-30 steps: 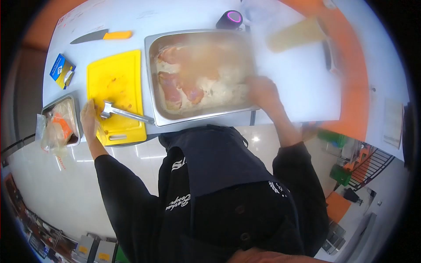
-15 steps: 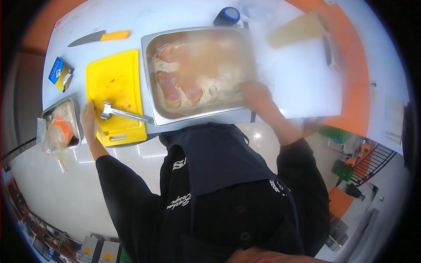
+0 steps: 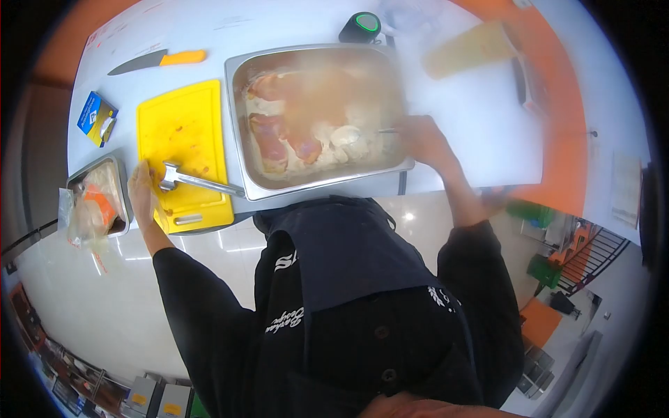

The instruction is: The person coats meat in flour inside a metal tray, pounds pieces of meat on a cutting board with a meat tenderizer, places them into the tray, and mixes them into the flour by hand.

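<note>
A steel tray [image 3: 317, 182] holds pieces of raw meat [image 3: 269, 136], probably chicken, lying in a creamy white layer. At the tray's right side my right hand [image 3: 423, 141] is closed round the thin metal handle of a spoon [image 3: 387, 130]. Its bowl end seems to sit in the white layer, partly lost in haze. My left hand [image 3: 141, 187], in a clear loose glove, rests at the left edge of the yellow cutting board [image 3: 185, 115] with its fingers extended. A metal meat mallet [image 3: 202, 182] lies across the board, its head close to that hand.
Beyond the board lies a yellow-handled knife [image 3: 157, 60]. On the left are a blue-yellow box [image 3: 97, 118] and a small metal tray [image 3: 120, 209] with plastic bags. At the back stand a dark round device [image 3: 361, 28] and a blurred yellowish container [image 3: 470, 50].
My right hand has moved slightly up and right, and the spoon handle shows more clearly. The device's light went from blue to green. My left hand stays put.
</note>
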Tool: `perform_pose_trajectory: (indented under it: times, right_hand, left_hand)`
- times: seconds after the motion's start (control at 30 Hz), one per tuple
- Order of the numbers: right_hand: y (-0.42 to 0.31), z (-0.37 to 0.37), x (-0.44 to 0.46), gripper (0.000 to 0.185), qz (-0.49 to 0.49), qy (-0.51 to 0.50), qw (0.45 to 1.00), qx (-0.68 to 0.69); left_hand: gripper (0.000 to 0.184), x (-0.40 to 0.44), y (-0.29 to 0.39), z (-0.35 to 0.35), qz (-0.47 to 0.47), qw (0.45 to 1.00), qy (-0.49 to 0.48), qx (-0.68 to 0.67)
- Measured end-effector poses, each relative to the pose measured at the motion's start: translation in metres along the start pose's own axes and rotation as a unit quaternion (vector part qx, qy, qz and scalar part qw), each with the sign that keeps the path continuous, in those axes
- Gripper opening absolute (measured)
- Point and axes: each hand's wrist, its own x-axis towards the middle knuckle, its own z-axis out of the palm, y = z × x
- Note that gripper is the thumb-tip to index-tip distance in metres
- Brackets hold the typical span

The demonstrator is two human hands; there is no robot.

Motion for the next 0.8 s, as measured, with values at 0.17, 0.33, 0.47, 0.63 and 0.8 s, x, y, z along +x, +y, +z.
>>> perform_pose_trajectory:
  times: [0.17, 0.33, 0.47, 0.63, 0.8]
  right_hand:
    - [-0.012, 0.011, 0.006, 0.027, -0.005, 0.11, 0.991, -0.069]
    - [-0.019, 0.008, -0.001, 0.028, 0.0, 0.022, 0.995, -0.092]
    - [-0.017, 0.008, 0.002, 0.028, -0.02, 0.089, 0.994, -0.068]
    - [-0.044, -0.006, -0.004, 0.026, -0.003, 0.002, 0.996, -0.087]
    - [-0.082, 0.0, -0.008, 0.027, -0.163, -0.025, 0.986, -0.016]
  left_hand:
    - [0.028, 0.004, -0.012, -0.008, 0.014, 1.0, -0.01, 0.008]
    - [0.026, 0.009, -0.004, -0.002, -0.012, 0.998, 0.009, 0.054]
    - [0.024, -0.001, -0.005, -0.003, 0.0, 0.999, -0.003, -0.035]
    - [0.023, 0.009, -0.014, -0.004, -0.021, 0.998, 0.003, -0.061]
    - [0.023, 0.011, -0.018, -0.006, 0.004, 0.996, -0.027, -0.089]
